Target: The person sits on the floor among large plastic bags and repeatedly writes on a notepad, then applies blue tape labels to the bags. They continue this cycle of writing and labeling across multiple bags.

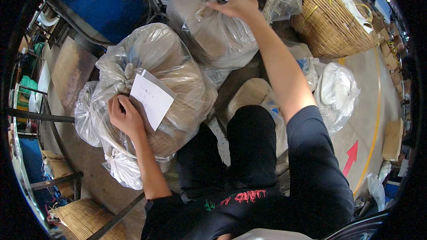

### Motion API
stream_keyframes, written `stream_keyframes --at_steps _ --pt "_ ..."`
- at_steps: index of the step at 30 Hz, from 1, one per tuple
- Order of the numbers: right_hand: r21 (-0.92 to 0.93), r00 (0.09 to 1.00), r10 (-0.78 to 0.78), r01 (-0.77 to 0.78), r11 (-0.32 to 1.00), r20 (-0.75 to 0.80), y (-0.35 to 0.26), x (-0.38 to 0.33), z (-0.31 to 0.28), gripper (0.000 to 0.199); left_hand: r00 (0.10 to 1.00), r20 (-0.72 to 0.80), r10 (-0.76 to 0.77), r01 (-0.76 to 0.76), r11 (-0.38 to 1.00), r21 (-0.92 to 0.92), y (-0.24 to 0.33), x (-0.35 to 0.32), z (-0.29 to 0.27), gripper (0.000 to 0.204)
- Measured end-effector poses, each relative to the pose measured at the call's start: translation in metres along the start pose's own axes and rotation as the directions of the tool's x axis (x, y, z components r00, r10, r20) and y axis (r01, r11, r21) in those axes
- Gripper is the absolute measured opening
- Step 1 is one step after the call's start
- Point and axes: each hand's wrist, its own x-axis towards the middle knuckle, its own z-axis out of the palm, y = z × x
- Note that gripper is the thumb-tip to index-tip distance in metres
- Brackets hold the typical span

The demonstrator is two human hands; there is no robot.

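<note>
Several fingers at two clear bags

Two grips, two woven baskets, one red arrow

A smooth grey-brown floor runs beneath the load, marked at the right by a yellow line and a red arrow. On its left half sits a bulky knotted clear bag, with a smaller white-looking bag beside its lower edge. A second clear bag stands just beyond (its base is partly hidden). Toward the upper right a woven basket rests near a tied bag of white pieces. A cardboard box stands past the yellow line.
</note>
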Motion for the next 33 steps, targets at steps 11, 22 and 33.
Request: stream_keyframes --at_steps 11,22,33 --pt "0.125 0.996 -0.029 0.039 0.991 -0.081 0.015 -0.060 0.015 0.052 0.991 -0.051 0.124 -0.118 0.987 0.109 -0.017 0.001 0.012 0.023" --pt "0.175 1.000 0.018 -0.021 0.984 0.018 0.043 -0.195 -0.004 0.026 0.994 -0.046 0.098 -0.094 0.992 0.079 -0.023 0.003 0.014 0.026" --pt "0.195 0.973 0.079 -0.122 0.973 0.216 0.070 -0.357 -0.034 0.032 0.991 -0.072 0.114 -0.112 0.993 0.027 -0.019 0.005 0.011 0.021"
